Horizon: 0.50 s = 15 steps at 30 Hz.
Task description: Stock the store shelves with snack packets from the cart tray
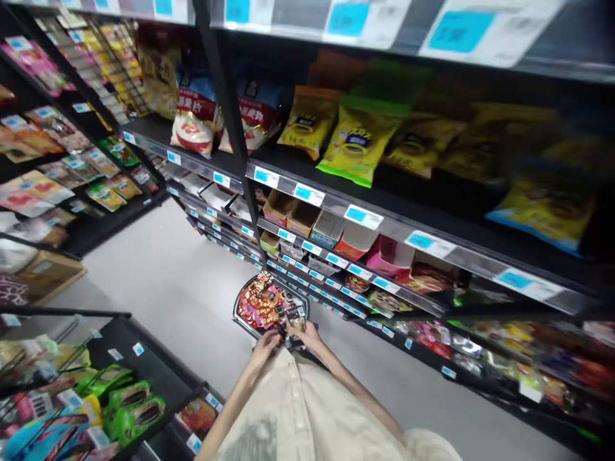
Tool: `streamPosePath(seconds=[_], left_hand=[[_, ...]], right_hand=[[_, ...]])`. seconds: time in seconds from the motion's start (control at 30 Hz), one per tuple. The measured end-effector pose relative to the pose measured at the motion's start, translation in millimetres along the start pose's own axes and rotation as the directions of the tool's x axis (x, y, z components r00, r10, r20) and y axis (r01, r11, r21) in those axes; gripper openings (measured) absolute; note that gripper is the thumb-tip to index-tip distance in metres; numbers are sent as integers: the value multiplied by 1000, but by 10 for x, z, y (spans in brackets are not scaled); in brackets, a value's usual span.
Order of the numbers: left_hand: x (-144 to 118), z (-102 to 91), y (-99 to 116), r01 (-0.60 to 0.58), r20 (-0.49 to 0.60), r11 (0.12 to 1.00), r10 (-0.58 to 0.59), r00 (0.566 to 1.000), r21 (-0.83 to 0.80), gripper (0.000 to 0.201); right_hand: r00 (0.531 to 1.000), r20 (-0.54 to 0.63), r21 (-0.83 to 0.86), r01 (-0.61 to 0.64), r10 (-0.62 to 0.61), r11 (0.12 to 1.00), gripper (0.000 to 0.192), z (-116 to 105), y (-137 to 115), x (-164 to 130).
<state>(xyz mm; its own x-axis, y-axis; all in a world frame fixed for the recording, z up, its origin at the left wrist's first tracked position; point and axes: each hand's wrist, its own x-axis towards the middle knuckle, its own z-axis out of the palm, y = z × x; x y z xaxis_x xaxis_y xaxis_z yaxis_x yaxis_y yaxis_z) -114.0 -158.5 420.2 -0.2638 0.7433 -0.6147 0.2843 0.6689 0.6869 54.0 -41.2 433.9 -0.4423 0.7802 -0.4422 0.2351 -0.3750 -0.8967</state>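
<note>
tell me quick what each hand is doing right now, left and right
Left hand: in the basket on the snack packets; grip cannot be told.
Right hand: at the basket, seemingly on a small packet; grip cannot be told.

My shirt [307,410] looks like matt, pale woven cloth, and the snack packets [262,301] heaped in the basket [240,318] shine like glossy foil and plastic. The basket's rim reads as smooth metal wire, the shelves [336,198] as dark matt metal, the floor [177,282] as smooth grey with a dull sheen.
</note>
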Motion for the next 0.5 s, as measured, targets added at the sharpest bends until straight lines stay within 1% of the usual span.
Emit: streamPosePath(seconds=[0.07, 0.1, 0.17, 0.2, 0.27, 0.33, 0.43, 0.5], left_hand=[[17, 134, 194, -109, 43, 976, 119, 992, -188, 53], [19, 208, 273, -155, 46, 947, 175, 983, -282, 59], [10, 347, 389, -218, 16, 863, 253, 967, -455, 69], [-2, 404, 427, -232, -4, 829, 267, 964, -508, 72], [-34, 477, 465, -244, -33, 793, 272, 962, -558, 72], [-73, 490, 467, -249, -65, 779, 260, 963, -575, 70], [-145, 429, 438, -274, -164, 787, 219, 962, -553, 64], [-206, 359, 422, -282, -222, 801, 190, 956, -528, 59]], right_hand=[[999, 31, 46, 22, -23, 999, 33, -89, -85, -88], [998, 46, 67, 33, -36, 997, 35, -124, -113, -148], [998, 40, 109, 46, -50, 993, 41, -180, -135, -282], [999, 17, 128, 44, -46, 991, 42, -203, -129, -349], [999, -46, 157, 25, -18, 987, 46, -250, -91, -464], [997, -76, 170, -14, 28, 985, 52, -312, -35, -548], [993, -100, 184, -40, 59, 982, 60, -436, 29, -629], [990, -126, 202, -34, 61, 979, 60, -514, 32, -672]])
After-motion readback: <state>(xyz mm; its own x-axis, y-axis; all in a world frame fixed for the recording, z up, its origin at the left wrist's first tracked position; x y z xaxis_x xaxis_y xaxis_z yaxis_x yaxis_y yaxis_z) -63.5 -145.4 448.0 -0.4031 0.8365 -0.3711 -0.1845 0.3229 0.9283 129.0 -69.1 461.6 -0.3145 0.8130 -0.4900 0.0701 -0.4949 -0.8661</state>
